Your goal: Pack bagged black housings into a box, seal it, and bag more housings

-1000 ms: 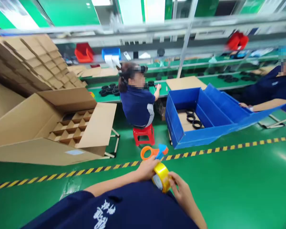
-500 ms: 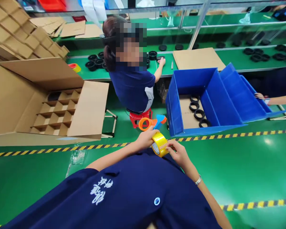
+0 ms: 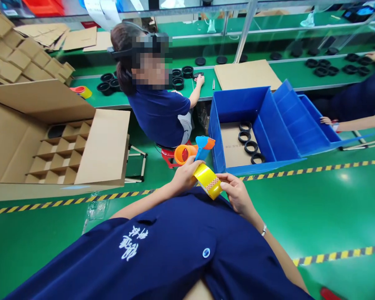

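In front of my waist, my left hand [image 3: 185, 174] is closed around an orange and blue tape dispenser [image 3: 203, 146], whose orange hub sticks out beyond my fingers. A roll of yellow packing tape [image 3: 208, 181] with a red-and-white checkered strip is against the same hand, below the dispenser. My right hand [image 3: 236, 189] has its thumb and fingers pinched at the right edge of the roll, near the checkered strip. Whether a loose tape end is between those fingertips is too small to tell.
An open carton [image 3: 109, 146] with cardboard dividers stands at left. A co-worker [image 3: 158, 110] sits ahead on a red stool [image 3: 170, 157], one hand on a black part at the green bench. A blue bin [image 3: 253, 170] with black rings stands to the right; another person's arm [image 3: 359, 123] reaches beside it.
The view has shifted slightly, moving the surroundings left. The dispenser has tilted, its blue part now more upright, and the tape roll has turned, with my right fingers still at its edge.
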Demonstrator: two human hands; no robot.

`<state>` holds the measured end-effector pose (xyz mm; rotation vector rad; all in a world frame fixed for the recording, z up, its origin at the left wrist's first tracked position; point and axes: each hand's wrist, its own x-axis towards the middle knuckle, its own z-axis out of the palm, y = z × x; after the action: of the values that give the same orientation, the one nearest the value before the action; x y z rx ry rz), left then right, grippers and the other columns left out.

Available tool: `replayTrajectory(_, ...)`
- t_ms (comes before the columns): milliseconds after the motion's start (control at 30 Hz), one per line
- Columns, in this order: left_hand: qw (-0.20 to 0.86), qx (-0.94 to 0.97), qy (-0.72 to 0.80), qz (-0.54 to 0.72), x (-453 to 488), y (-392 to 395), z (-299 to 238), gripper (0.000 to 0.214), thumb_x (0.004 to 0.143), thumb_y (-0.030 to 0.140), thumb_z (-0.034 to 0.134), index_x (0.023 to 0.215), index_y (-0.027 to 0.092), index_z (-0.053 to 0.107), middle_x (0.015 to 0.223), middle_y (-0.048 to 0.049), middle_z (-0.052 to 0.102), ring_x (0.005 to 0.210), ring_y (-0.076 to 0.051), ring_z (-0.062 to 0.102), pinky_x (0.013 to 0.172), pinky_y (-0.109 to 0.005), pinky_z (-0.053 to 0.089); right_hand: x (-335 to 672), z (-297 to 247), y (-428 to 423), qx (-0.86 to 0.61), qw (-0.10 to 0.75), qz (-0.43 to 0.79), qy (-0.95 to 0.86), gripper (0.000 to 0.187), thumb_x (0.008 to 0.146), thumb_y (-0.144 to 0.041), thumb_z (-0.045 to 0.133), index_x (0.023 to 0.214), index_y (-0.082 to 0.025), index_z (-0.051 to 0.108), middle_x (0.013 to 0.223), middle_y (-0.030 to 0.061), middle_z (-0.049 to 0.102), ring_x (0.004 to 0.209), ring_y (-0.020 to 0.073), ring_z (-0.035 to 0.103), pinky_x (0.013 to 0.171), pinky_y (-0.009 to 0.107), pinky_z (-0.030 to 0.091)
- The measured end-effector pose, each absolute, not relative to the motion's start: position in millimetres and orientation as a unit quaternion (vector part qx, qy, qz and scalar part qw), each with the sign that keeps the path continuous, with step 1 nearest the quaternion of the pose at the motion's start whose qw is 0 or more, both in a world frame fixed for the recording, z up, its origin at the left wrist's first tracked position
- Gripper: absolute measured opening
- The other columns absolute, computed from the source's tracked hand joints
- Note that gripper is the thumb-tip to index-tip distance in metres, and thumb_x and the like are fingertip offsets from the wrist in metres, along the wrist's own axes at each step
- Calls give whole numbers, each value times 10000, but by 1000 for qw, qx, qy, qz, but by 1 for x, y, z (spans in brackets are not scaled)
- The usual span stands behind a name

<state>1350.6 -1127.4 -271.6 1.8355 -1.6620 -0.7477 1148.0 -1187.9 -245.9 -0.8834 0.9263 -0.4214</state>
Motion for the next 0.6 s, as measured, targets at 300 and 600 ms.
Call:
replayTrajectory(300, 250, 679, -616, -311, 1326, -1147, -268, 338, 878, 169, 538, 1208, 195, 609, 1171, -93, 566, 992, -207, 630, 888, -365, 548, 1124, -241, -1202, -402, 779, -205, 435, 465, 622, -459, 805, 970, -163, 719, 948, 63, 722, 860, 181, 665, 796, 288, 542)
replayTrajectory(600, 215, 694, -610, -317, 1312, -1154, -269, 354, 859, 180, 561, 1209, 197, 609, 1196, -99, 562, 965, -209, 647, 830, -339, 562, 1114, -243, -1210, -338, 805, -203, 443, 482, 558, -432, 837, 938, -159, 720, 924, 57, 716, 846, 164, 649, 807, 273, 524)
